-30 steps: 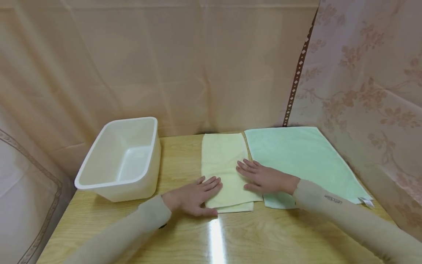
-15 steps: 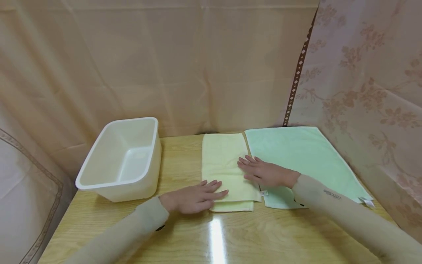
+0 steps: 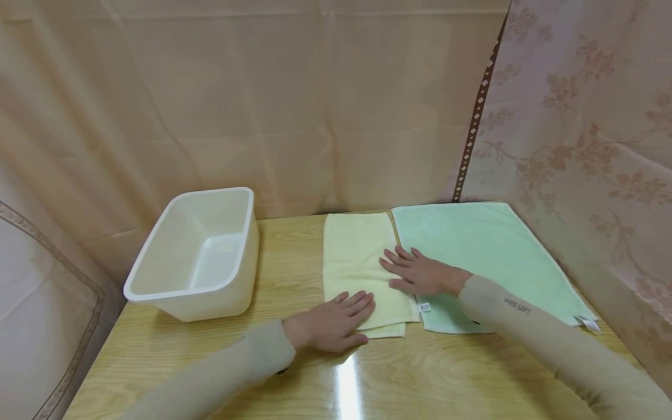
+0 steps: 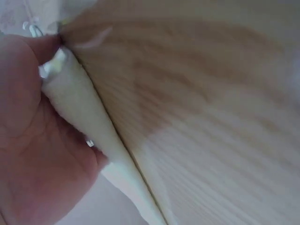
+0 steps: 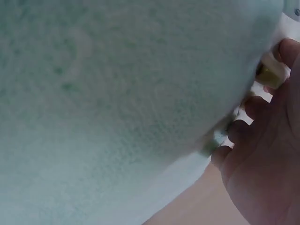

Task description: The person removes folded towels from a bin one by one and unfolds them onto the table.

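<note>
A pale yellow towel [image 3: 357, 242], folded lengthwise, lies on the wooden table, with its under layer showing along the near edge. My left hand [image 3: 336, 322] rests on its near left part with fingers straight. On its right edge lies my right hand [image 3: 422, 274], fingers spread and flat. A mint green towel [image 3: 472, 239] is spread out just right of the yellow one, beneath my right wrist. In the left wrist view, the yellow towel's edge [image 4: 89, 103] runs beside my palm. The green towel [image 5: 117, 93] fills most of the right wrist view.
A white plastic basin [image 3: 241, 280] stands on the table [image 3: 286, 251] at the left, with nothing visible inside. Beige curtains [image 3: 262, 116] hang behind the table, and a floral cloth [image 3: 593, 146] hangs on the right. White tags show on both towels.
My left hand has slid right across the yellow towel's near part. My right hand has barely shifted, and a white tag now shows at the yellow towel's right edge.
</note>
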`<state>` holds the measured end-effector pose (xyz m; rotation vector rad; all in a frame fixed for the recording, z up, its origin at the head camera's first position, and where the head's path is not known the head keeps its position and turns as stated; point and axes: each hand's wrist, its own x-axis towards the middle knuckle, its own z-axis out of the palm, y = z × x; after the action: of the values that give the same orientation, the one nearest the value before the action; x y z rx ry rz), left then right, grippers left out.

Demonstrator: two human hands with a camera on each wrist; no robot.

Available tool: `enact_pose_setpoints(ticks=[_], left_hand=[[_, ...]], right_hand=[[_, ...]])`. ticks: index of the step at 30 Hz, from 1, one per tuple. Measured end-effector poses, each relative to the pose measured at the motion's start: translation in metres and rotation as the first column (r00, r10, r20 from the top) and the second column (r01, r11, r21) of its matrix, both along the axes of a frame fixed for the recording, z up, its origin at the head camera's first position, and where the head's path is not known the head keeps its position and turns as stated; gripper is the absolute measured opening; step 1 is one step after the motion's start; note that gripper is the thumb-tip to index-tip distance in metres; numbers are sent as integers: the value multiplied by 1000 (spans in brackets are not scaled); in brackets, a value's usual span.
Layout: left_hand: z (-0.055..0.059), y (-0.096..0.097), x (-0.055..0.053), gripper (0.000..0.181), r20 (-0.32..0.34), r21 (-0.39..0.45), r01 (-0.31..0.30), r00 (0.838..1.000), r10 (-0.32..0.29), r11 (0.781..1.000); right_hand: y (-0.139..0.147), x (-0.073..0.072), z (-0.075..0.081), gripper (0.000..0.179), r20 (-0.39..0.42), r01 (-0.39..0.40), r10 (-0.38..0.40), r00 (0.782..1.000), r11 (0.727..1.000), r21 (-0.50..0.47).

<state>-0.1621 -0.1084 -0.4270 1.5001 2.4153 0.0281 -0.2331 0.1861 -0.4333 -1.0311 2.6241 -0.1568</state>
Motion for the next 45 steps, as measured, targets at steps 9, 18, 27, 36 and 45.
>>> enact_pose_setpoints(ticks=[9, 18, 27, 36, 45], left_hand=[[0, 6, 2, 61, -38, -60, -23, 999, 21, 998], [6, 8, 1, 63, 2, -26, -54, 999, 54, 998], [13, 45, 4, 67, -24, 35, -54, 998, 55, 998], [5, 91, 6, 70, -164, -53, -153, 976, 143, 987], [-1, 101, 7, 85, -142, -110, -291, 951, 275, 950]], right_hand=[[-2, 3, -4, 69, -11, 44, -43, 999, 997, 61], [2, -9, 6, 72, 7, 79, -78, 997, 996, -33], [2, -52, 14, 75, -41, 297, -303, 952, 949, -104], [-8, -78, 3, 84, -20, 426, -430, 902, 899, -102], [-9, -87, -11, 101, 40, 506, -504, 863, 860, -68]])
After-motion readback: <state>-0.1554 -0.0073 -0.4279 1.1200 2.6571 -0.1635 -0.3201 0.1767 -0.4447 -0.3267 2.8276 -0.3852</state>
